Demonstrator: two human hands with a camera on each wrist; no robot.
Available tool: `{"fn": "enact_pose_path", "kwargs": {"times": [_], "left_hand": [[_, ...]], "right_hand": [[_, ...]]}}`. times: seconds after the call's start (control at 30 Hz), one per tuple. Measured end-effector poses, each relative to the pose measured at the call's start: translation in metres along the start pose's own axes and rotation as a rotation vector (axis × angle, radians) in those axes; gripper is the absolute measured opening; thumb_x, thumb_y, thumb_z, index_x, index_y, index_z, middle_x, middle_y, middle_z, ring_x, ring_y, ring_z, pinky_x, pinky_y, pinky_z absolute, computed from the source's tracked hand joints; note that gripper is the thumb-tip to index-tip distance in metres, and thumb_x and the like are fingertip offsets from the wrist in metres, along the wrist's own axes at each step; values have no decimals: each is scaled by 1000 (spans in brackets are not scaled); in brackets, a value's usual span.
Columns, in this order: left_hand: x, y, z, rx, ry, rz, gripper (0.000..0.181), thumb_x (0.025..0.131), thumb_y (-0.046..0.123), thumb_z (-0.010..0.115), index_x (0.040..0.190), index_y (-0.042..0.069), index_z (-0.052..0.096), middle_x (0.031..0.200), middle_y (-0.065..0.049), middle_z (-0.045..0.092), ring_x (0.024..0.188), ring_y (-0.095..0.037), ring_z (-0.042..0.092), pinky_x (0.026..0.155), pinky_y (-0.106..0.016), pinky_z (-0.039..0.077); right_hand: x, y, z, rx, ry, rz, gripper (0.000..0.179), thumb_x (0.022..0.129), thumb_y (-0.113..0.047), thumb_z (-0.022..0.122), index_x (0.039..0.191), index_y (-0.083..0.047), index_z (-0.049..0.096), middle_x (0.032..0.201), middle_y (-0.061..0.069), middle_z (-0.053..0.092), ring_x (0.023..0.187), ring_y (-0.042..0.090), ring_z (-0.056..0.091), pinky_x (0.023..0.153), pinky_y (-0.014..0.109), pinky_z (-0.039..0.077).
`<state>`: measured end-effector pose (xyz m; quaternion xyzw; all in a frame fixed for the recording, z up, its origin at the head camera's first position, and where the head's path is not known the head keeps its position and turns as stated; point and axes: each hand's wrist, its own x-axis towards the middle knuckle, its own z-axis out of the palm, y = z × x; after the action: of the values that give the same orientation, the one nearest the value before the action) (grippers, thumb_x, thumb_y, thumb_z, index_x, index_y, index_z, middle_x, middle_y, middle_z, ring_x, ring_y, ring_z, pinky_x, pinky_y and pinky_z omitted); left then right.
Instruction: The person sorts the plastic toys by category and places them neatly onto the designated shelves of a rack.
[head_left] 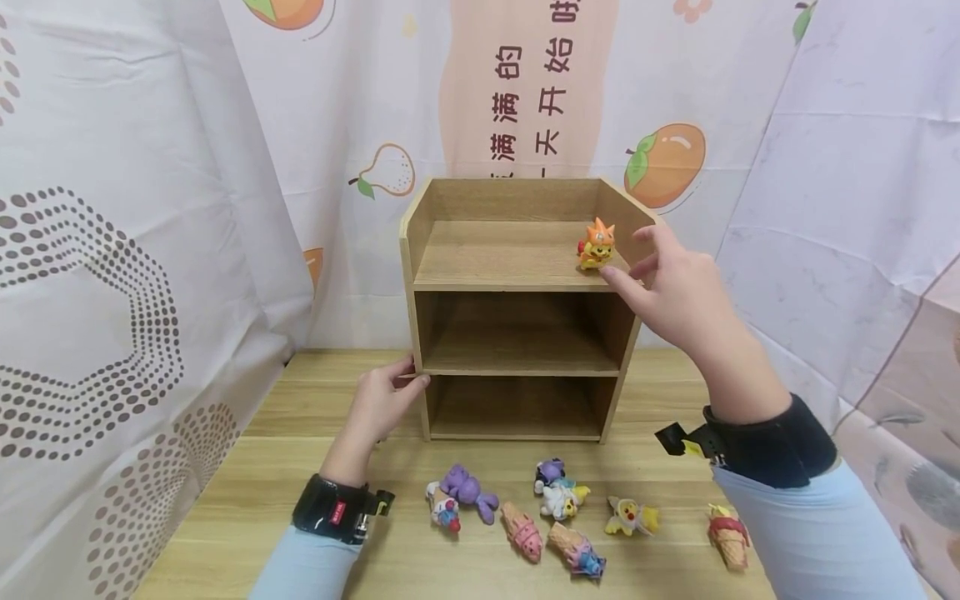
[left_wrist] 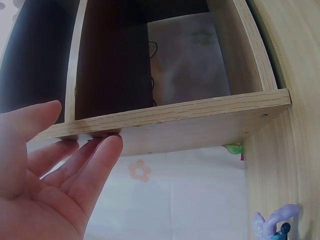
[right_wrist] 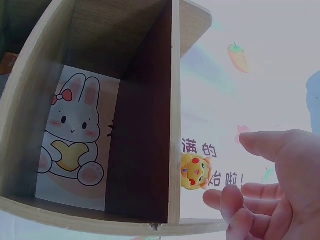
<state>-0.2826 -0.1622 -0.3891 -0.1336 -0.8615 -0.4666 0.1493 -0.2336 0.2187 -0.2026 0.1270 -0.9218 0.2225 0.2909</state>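
Upper right of centre, an orange-and-yellow figurine (head_left: 597, 248) stands atop a wooden shelf unit (head_left: 510, 287). My right hand (head_left: 681, 287), fingers parted, is just beside it; my left hand (head_left: 378, 406) pinches the unit's left edge. I'd brace there, moving fingertips gently lest the figurine topple.

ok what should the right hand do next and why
Probably lower the right hand toward the tan cone-shaped toy with the red band: the yellow figurine with a spiky orange hood stands atop the light-brown wooden shelf unit, the open hand isn't gripping it, and that toy lies on the pale wooden tabletop.
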Motion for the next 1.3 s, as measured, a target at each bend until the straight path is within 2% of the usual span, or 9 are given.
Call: {"fn": "enact_pose_path", "kwargs": {"times": [0.2, 0.37, 0.6, 0.7, 0.87, 1.1, 1.3], "left_hand": [[0, -1, 0, 3, -1, 6, 54, 96, 25, 73, 140, -2, 59, 126, -21, 68, 105, -32, 71, 87, -43, 59], [1, 1, 0, 3, 1, 1, 54, 96, 26, 73, 139, -2, 59, 127, -21, 68, 104, -32, 71, 86, -43, 60], [1, 1, 0, 13, 2, 15, 53, 96, 27, 73, 139, -3, 59, 123, -21, 69, 104, -33, 71, 87, -43, 59], [1, 1, 0, 6, 0, 10, 54, 96, 27, 73, 139, -2, 59, 123, -21, 69, 104, -32, 71, 87, -42, 59], [1, 1, -1, 8, 3, 7, 54, 96, 27, 73, 140, -2, 59, 123, -20, 69, 105, -32, 71, 87, -43, 60], [1, 1, -1, 17, 3, 4, 55, 96, 28, 73, 140, -2, 59, 125, -19, 69, 106, -31, 71, 87, -43, 60], [2, -1, -1, 9, 4, 2, 54, 96, 27, 72, 140, -2, 59, 125, -20, 69, 105, -31, 71, 86, -42, 60]], "right_hand": [[-12, 9, 1, -60, -19, -71, 48, 96, -48, 68, 115, -4, 62, 87, 10, 72, 73, 30, 62, 58, 40, 44], [-20, 17, 3, -78, -110, -149, 33, 94, -44, 73, 103, -13, 67, 83, 1, 69, 69, 18, 60, 57, 36, 47], [-30, 30, 11, -54, -332, -202, 34, 94, -40, 74, 111, -12, 66, 84, -4, 67, 62, 11, 57, 57, 32, 50], [-32, 34, 16, -46, -397, -229, 32, 92, -34, 77, 112, -11, 66, 82, -6, 66, 61, 9, 56, 58, 31, 50], [-36, 40, 24, -21, -477, -239, 33, 91, -29, 80, 115, -10, 66, 82, -8, 65, 61, 8, 56, 58, 29, 51], [-47, 47, 35, -24, -563, -249, 41, 91, -35, 79, 120, -9, 66, 87, -12, 66, 63, 3, 56, 57, 26, 50], [-57, 53, 46, 2, -650, -239, 45, 90, -37, 79, 123, -8, 66, 92, -6, 69, 68, 3, 58, 60, 27, 52]]}}
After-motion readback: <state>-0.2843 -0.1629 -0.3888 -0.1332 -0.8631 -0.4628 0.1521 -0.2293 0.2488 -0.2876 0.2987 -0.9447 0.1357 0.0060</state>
